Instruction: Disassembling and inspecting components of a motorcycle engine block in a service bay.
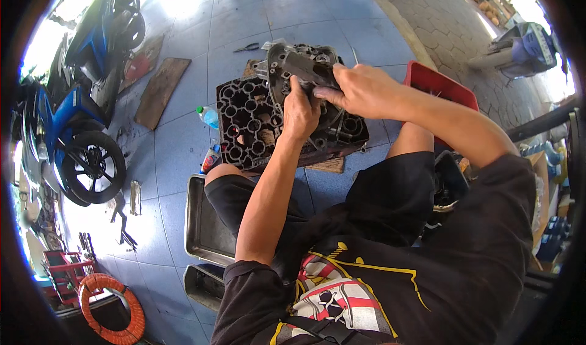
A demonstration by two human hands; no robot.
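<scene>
A greasy grey metal engine block [278, 79] rests on a black plastic crate [235, 134] with round openings in its top, in front of my knees. My left hand [299, 114] is closed against the near side of the engine, its thumb pointing up. My right hand [360, 90] reaches over from the right with curled fingers, beside a dark, smooth part [308, 69] on top of the engine. What lies inside its fingers is hidden. A thin, light rod [354, 55] shows just beyond my right hand.
Pliers [247, 47] and a bottle [209, 117] lie left of the crate. A red tub [439, 89] stands at the right. A metal tray [201, 223] is by my left knee, with motorcycles [91, 162] beyond. A wooden board [162, 92] lies on the tiles.
</scene>
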